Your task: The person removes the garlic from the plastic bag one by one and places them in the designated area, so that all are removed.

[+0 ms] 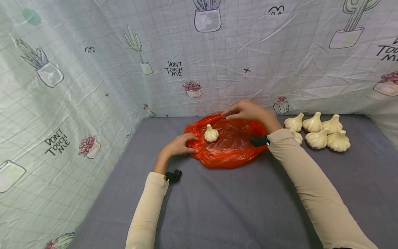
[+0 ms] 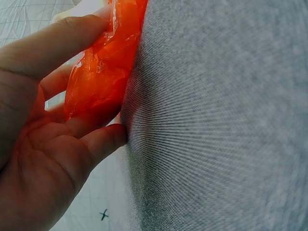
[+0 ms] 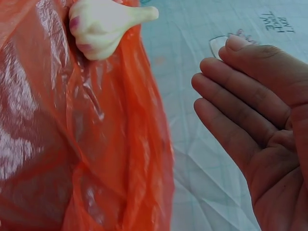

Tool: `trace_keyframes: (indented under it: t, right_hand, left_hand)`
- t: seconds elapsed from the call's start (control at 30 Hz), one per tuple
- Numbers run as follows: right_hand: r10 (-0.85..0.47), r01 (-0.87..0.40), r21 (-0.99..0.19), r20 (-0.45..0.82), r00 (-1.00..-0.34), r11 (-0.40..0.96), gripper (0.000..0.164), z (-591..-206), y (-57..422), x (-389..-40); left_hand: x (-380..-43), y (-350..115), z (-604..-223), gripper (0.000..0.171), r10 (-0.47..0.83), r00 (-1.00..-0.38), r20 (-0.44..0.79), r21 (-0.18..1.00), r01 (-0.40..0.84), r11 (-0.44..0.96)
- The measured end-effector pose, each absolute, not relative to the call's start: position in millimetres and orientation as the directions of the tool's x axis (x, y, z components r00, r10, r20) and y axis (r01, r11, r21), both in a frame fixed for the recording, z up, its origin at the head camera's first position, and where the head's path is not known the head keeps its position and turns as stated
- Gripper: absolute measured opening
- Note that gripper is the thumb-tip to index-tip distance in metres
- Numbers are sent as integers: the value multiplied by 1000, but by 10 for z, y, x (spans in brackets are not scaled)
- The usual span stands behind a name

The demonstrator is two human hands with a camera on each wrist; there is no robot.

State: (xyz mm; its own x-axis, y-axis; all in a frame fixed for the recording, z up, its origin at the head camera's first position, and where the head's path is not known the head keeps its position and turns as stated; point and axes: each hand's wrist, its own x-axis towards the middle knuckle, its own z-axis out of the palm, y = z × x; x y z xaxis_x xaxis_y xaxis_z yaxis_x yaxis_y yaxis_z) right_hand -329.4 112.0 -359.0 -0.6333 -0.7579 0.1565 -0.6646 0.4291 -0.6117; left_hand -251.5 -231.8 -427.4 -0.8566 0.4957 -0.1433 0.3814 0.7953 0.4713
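A red plastic bag (image 1: 225,157) lies spread on the table with its mouth open. One white garlic bulb (image 1: 211,134) with purple marks sits on its left part, also seen as the garlic bulb (image 3: 98,26) at the top of the right wrist view. At the bag's left edge, my left hand (image 1: 178,144) holds the plastic between thumb and fingers; the red film (image 2: 98,79) covers part of the fingers. My right hand (image 1: 247,111) is above the bag's far rim, its fingers (image 3: 231,79) extended and together, with nothing in them.
To the right, several garlic bulbs (image 1: 317,139) stand in two rows on the grey cloth-covered table (image 1: 217,207). My right sleeve (image 1: 306,176) partly hides one. A printed curtain (image 1: 230,62) rises behind the table and along its left side.
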Motion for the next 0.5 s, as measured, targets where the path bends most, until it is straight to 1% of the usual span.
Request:
trace_keyframes:
  t: [0.23, 0.5]
  right_hand:
    - [-794, -688, -615, 159, -587, 386, 26, -3669, 925, -3405]
    - [-801, -658, -654, 131, -584, 373, 28, -3748, 751, -3478]
  left_hand:
    - [-2511, -2317, -4292, 55, 495, -858, -140, 472, 382, 795]
    - [-2530, -2321, -4290, 55, 496, -857, -138, 469, 385, 795]
